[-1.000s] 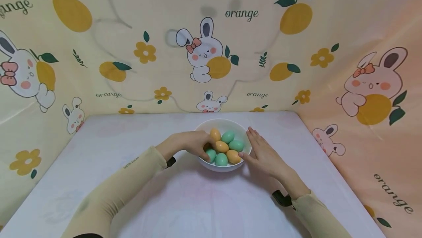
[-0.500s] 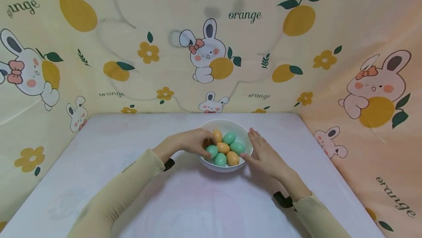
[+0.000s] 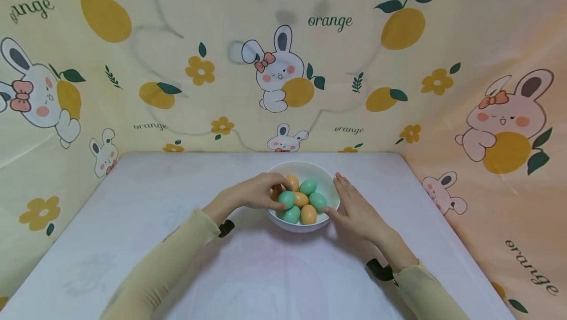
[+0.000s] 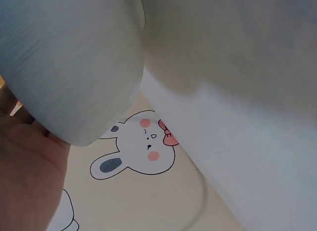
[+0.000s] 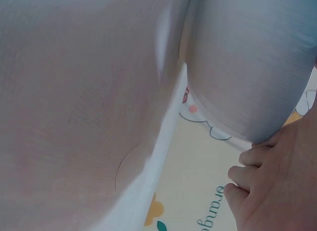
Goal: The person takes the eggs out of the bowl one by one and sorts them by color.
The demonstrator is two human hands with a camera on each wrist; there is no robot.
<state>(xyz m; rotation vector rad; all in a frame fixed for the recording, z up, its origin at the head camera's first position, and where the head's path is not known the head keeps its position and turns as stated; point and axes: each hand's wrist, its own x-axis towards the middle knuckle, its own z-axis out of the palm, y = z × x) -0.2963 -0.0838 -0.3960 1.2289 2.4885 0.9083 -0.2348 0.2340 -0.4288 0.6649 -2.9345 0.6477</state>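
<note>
A white bowl point(image 3: 298, 228) holds several egg-shaped pieces, some orange and some green. My left hand point(image 3: 261, 191) reaches over the bowl's left rim, thumb and fingers round a green egg point(image 3: 287, 200). An orange egg point(image 3: 275, 192) lies partly hidden under those fingers. Beside them are another orange egg point(image 3: 301, 199) and a green egg point(image 3: 291, 215). On the right, my right hand point(image 3: 360, 209) rests against the bowl with straight fingers along its outside and the thumb over the rim, near a green egg point(image 3: 318, 202). Both wrist views show the bowl's outer wall point(image 4: 79, 67) beside each hand.
The bowl stands on a white-covered table point(image 3: 266, 275) towards its far edge. Behind it rises a yellowish cloth point(image 3: 177, 10) printed with rabbits and oranges, and the cloth point(image 3: 465, 231) also runs along the right side.
The green egg in my left hand has shifted up and slightly right. The front green and orange eggs have rolled a little left. My right hand stays at the bowl's side.
</note>
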